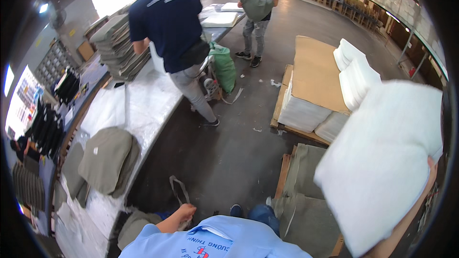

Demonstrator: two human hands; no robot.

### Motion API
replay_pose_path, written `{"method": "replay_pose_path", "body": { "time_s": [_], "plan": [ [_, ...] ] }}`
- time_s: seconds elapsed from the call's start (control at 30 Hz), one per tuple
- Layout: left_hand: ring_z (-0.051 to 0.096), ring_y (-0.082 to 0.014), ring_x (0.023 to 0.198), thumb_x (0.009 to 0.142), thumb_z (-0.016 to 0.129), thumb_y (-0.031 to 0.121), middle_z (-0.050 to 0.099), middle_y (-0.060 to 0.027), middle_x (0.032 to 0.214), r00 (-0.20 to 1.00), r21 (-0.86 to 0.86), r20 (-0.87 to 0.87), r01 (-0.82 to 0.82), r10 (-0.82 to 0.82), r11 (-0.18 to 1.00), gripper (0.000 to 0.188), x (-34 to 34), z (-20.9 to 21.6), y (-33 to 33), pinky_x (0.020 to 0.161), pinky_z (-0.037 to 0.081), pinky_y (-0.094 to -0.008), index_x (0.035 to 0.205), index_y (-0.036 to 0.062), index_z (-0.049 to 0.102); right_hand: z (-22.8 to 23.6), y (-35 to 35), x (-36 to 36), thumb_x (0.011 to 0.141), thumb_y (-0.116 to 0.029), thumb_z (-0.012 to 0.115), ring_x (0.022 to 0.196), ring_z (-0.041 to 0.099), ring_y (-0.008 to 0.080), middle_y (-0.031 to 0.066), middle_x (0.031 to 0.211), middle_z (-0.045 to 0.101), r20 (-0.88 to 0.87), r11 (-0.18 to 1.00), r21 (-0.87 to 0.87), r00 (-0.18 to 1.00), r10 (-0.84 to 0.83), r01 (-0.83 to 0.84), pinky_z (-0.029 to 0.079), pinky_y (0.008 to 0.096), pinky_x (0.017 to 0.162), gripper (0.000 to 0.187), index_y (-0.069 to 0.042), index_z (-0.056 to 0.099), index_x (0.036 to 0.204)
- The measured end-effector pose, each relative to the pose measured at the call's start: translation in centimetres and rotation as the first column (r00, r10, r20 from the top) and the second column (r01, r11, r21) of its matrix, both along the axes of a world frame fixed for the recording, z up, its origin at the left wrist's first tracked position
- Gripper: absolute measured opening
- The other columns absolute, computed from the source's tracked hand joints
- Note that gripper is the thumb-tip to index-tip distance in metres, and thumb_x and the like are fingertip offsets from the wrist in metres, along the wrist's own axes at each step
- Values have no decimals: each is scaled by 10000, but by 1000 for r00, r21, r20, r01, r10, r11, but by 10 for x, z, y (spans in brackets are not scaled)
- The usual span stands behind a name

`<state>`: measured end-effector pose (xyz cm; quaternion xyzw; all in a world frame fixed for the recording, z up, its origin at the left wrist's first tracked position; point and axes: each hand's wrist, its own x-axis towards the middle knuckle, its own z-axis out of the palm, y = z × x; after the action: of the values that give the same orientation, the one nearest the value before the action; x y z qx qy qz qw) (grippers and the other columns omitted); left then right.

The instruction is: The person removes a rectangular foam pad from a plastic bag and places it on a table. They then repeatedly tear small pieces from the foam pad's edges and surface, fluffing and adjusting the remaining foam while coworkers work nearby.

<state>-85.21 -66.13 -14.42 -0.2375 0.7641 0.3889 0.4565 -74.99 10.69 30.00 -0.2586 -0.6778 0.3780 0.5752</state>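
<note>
My right hand (431, 168) grips a large white foam cushion pad (382, 157) by its outer edge, at the right of the view. The pad hides most of that hand and part of the forearm. Low and left of centre, my left hand (186, 211) is closed on a grey-green fabric strap (178, 184), which loops up above the fingers. Beside the left forearm lies a bunched grey-green fabric piece (136, 227), partly behind my light blue shirt. Grey-green cushion covers (107, 160) rest on the table to the left.
A long plastic-covered table (153, 100) runs along the left; a person in a navy shirt (167, 24) works there. Another person (258, 7) farther off holds grey-green fabric. Pallets with white foam stacks (306, 112) and grey-green fabric (306, 215) stand right. A green sack (222, 67) sits beside the table.
</note>
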Motion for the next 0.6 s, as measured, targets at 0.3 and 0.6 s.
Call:
{"method": "replay_pose_path", "body": {
  "time_s": [0.3, 0.6],
  "plan": [
    [676, -156, 840, 1001, 625, 261, 725, -91, 1118, 937, 183, -345, 11, 53, 983, 434, -315, 15, 136, 769, 554, -306, 1378, 45, 630, -34, 71, -236, 859, -87, 731, 1062, 650, 255, 166, 1201, 700, -200, 999, 36, 980, 10, -3, 501, 338, 956, 437, 79, 673, 1260],
    [703, -175, 898, 1006, 626, 221, 728, -95, 1079, 928, 205, -298, -167, 224, 964, 374, -502, 37, 202, 773, 584, -318, 1326, 29, 655, 1, 131, -575, 912, -108, 728, 1061, 655, 228, 148, 1197, 703, -293, 985, 140, 946, 139, -101, 506, 309, 945, 402, 66, 668, 1270]
  ]
}}
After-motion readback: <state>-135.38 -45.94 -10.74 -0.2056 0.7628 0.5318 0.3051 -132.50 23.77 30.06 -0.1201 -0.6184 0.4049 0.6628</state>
